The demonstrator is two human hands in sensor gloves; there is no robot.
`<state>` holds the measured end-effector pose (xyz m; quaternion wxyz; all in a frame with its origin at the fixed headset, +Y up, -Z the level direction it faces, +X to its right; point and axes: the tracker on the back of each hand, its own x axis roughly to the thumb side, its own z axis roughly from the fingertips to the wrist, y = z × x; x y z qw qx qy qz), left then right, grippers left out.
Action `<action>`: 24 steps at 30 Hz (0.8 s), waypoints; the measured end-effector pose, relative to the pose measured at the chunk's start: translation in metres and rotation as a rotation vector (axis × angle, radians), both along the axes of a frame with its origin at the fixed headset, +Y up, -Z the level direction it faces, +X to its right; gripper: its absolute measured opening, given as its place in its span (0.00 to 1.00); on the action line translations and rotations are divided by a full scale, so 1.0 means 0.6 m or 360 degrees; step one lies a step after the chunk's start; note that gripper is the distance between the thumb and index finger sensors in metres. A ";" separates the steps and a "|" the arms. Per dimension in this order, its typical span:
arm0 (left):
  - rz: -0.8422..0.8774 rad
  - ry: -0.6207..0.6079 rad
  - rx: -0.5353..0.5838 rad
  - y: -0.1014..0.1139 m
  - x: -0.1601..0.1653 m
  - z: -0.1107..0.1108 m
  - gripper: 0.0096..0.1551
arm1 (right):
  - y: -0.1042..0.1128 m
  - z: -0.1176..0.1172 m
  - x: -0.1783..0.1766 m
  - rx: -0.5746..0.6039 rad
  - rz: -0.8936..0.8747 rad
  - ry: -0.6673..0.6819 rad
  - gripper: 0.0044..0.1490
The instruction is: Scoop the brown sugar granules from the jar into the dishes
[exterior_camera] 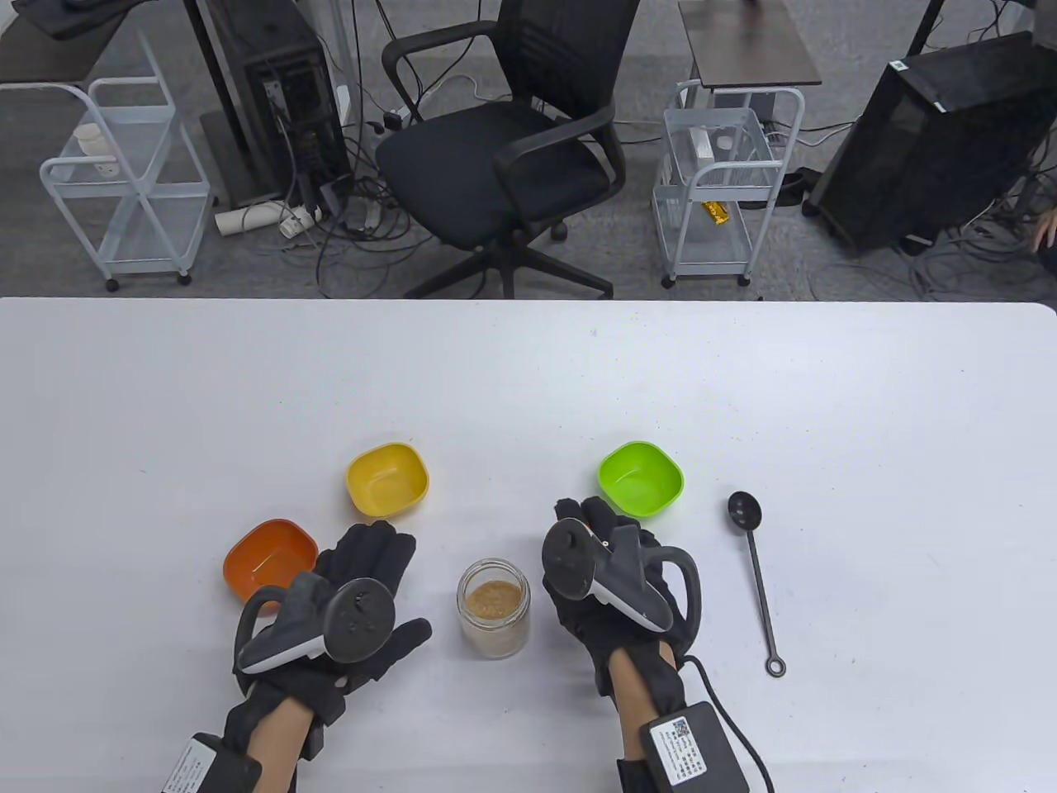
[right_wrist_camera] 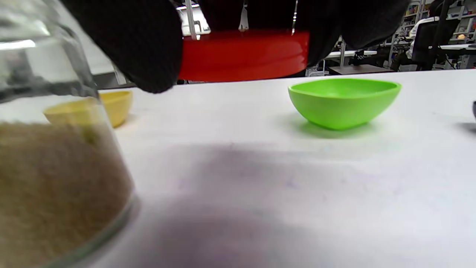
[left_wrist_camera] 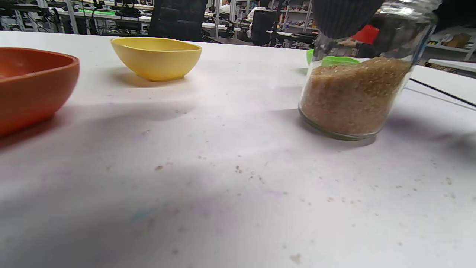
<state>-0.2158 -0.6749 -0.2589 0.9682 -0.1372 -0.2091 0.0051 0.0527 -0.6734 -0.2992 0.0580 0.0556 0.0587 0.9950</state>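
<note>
While the right hand (exterior_camera: 615,591) is holding a red lid (right_wrist_camera: 243,56) and the left hand (exterior_camera: 347,611) is hovering wide, the uncapped jar (exterior_camera: 494,607) standing between them, unsteadied, is risking a knock that spills sugar.

The desk (exterior_camera: 528,388) is viewed from above, facing 12 o'clock. Both wrist views are set low, just above its surface. The jar (left_wrist_camera: 355,93) is seen closely at 2 o'clock in the left wrist view and at 9 o'clock in the right. The yellow dish (left_wrist_camera: 156,57) and green dish (right_wrist_camera: 344,100) are shared by all three.
</note>
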 end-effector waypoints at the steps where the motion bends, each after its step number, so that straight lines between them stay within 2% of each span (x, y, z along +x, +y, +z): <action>1: -0.0005 0.0008 -0.0004 0.000 -0.001 0.000 0.58 | -0.009 -0.004 0.003 -0.0032 0.0005 -0.0016 0.52; 10: -0.0009 0.0020 -0.0009 0.001 -0.002 -0.001 0.58 | -0.063 -0.025 0.021 -0.0183 0.0037 -0.0108 0.52; 24: -0.0030 0.0056 -0.0033 -0.002 -0.006 -0.006 0.57 | -0.078 -0.030 0.014 -0.0243 0.0114 -0.0111 0.52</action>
